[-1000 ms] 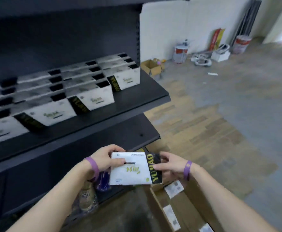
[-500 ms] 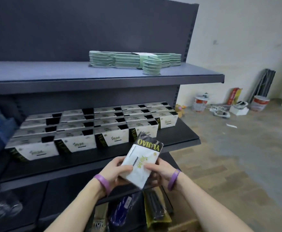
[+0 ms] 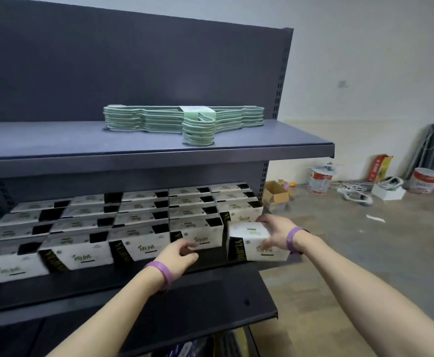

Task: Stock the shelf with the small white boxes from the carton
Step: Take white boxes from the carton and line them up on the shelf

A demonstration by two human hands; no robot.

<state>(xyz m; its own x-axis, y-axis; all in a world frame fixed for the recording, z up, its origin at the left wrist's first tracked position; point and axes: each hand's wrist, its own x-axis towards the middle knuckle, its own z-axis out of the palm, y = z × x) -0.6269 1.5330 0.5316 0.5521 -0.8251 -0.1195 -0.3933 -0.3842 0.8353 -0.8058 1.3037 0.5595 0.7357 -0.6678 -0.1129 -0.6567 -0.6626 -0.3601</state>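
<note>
My right hand grips a small white box with a black side panel, standing at the right end of the front row on the dark middle shelf. My left hand hovers just left of it with curled fingers and holds nothing. Several rows of matching white boxes fill the shelf behind and to the left. The carton is out of view.
A bundle of green hangers lies on the upper shelf. A lower shelf juts out beneath my arms. On the floor at right stand paint buckets, a small cardboard box and cables.
The box went from both hands in front of the shelf onto the right end of the front row. My left hand let go of it. The camera tilted up.
</note>
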